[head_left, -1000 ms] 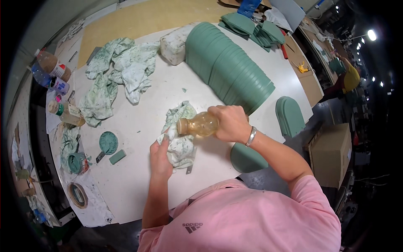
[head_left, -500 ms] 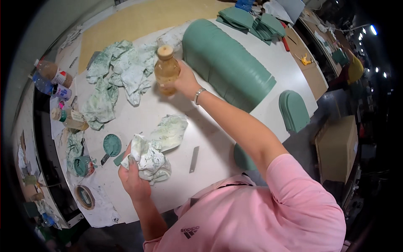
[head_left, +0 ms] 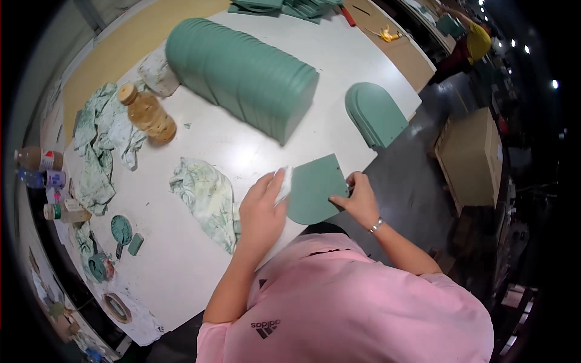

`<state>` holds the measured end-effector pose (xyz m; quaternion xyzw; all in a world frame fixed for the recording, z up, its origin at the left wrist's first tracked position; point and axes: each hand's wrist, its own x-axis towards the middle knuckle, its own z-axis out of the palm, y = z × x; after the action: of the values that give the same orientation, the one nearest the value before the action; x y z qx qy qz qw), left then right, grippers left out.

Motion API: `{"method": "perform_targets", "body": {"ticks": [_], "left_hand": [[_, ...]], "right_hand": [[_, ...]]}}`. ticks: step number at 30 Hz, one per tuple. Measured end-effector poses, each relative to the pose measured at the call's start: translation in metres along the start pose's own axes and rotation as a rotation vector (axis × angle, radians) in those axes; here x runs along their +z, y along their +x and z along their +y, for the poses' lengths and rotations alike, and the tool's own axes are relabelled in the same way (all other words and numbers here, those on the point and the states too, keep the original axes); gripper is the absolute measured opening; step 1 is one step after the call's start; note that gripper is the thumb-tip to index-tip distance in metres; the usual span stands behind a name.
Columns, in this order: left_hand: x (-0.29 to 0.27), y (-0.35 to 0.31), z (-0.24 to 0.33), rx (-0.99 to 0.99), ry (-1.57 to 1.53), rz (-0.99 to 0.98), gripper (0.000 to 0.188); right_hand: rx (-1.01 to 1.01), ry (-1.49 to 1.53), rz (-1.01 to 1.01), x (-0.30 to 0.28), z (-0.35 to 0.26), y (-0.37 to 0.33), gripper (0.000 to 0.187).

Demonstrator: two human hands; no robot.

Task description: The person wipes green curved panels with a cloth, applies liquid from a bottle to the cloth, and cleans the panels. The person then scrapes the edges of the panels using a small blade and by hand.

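Observation:
My left hand (head_left: 263, 209) presses a white cloth (head_left: 283, 186), mostly hidden under its fingers, against the left edge of a flat green panel (head_left: 316, 189). This panel has one rounded end and one straight end. Its right edge is gripped between the thumb and fingers of my right hand (head_left: 358, 199). Left of my left hand, a stained cloth (head_left: 206, 196) lies spread on the white table (head_left: 175, 266). A bottle of amber liquid (head_left: 151, 118) stands farther off, beside a heap of green-stained rags (head_left: 100, 145).
A long row of stacked green panels (head_left: 242, 78) lies across the far table. A smaller stack (head_left: 375, 115) rests near the right edge. At left are a round green-coated lid (head_left: 121, 230), an open paint can (head_left: 100, 266) and a tape roll (head_left: 117, 307). A cardboard box (head_left: 472, 157) stands beyond.
My right hand has let go of the bottle and now grips a green panel. My left hand has moved right with its cloth onto that panel. The view has shifted right.

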<state>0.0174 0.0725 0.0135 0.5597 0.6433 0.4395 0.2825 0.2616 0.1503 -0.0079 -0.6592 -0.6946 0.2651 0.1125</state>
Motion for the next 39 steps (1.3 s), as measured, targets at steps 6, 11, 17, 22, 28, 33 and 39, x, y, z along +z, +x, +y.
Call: {"method": "perform_targets", "body": {"ticks": [6,11,17,22,28,33,39], "left_hand": [[0.111,0.043,-0.017,0.204,0.490,-0.053,0.052],[0.099,0.019,-0.036,0.167,0.667,0.064,0.060],[0.143,0.057,-0.003,0.211,0.679,-0.009,0.057],[0.099,-0.001,-0.038,0.097,0.887,0.136,0.061],[0.142,0.032,-0.006,0.123,0.792,0.093,0.060],[0.109,-0.013,-0.007,0.050,0.692,0.143,0.054],[0.158,0.021,0.013,0.235,0.469,-0.120,0.047]], "right_hand": [[0.076,0.247,-0.181,0.017,0.019,0.008,0.056],[0.057,0.315,-0.230,0.015,0.032,0.017,0.056],[-0.008,0.402,-0.276,0.017,0.035,0.019,0.056],[0.028,0.453,-0.288,0.013,0.038,0.022,0.056],[-0.038,0.489,-0.288,0.021,0.039,0.018,0.056],[-0.033,0.513,-0.246,0.029,0.056,0.014,0.055],[0.273,0.911,-0.629,0.024,0.060,0.001,0.024]]}}
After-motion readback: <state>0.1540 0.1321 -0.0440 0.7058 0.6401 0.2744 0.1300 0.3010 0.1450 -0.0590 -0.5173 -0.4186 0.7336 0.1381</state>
